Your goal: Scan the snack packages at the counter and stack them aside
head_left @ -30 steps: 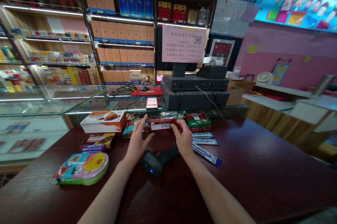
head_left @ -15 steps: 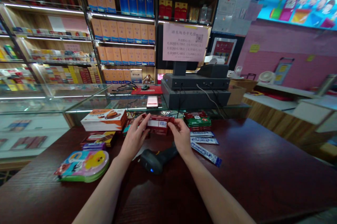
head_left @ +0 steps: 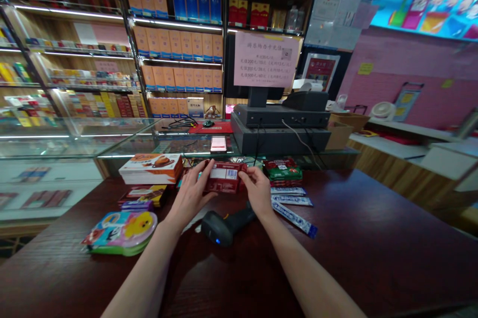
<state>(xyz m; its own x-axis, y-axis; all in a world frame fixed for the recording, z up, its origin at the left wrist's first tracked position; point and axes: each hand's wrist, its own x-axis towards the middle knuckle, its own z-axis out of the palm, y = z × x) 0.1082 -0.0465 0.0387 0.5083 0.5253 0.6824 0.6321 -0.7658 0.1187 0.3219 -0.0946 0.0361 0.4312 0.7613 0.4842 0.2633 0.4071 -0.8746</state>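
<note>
Red carton (head_left: pixel 223 177) held between both hands, just above the dark wood counter (head_left: pixel 336 248) or resting on items there; can't tell which. Long axis runs roughly left-right, slightly tilted, right end a bit higher. Face with white label and barcode points up and toward the person.

Left hand (head_left: pixel 192 193): fingers spread, fingertips on the carton's left end. Right hand (head_left: pixel 257 191): thumb and forefinger pinch the right end, other fingers curled.

Below the grip, just toward the person: black handheld barcode scanner (head_left: pixel 226 226) lying on the counter, blue light on, not touching either hand as far as visible.

Left of grip: stack of orange-and-white boxes (head_left: pixel 151 168), chocolate bar packs (head_left: pixel 144 197) in front of it, duck-print package (head_left: pixel 121 232) nearer the person. Right of grip: stacked green-and-red packs (head_left: pixel 283 171), then blue-and-white stick sachets (head_left: pixel 295 219) lying loose.

Beyond the grip: glass display case (head_left: pixel 112 139) with a red mat (head_left: pixel 209 129) and mouse (head_left: pixel 208 123) on top, and a POS terminal (head_left: pixel 280 129) with a pink notice (head_left: pixel 266 59) above it. Cardboard box (head_left: pixel 339 136) right of the terminal. Back shelves hold rows of orange cartons (head_left: pixel 175 44).
</note>
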